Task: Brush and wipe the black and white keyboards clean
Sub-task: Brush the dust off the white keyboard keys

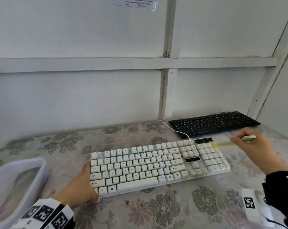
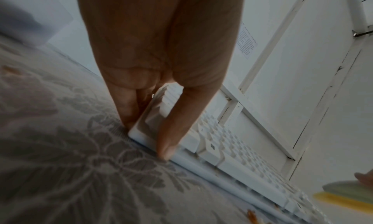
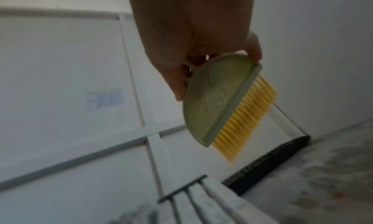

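Observation:
The white keyboard (image 1: 156, 167) lies across the middle of the floral tablecloth. My left hand (image 1: 83, 184) holds its near left corner, with the thumb (image 2: 171, 131) over the corner keys and the fingers (image 2: 125, 109) against the left edge. My right hand (image 1: 245, 142) grips a pale green brush (image 3: 214, 99) by its handle. The yellow bristles (image 1: 214, 144), blurred, are at the far right corner of the white keyboard above the number pad. The black keyboard (image 1: 214, 123) sits at the back right against the wall, beyond the brush.
A translucent plastic tub (image 1: 42, 169) stands at the left front. Brown crumbs (image 1: 128, 202) lie on the cloth in front of the white keyboard. A white cable (image 1: 174, 129) runs from the white keyboard toward the wall, close behind the table.

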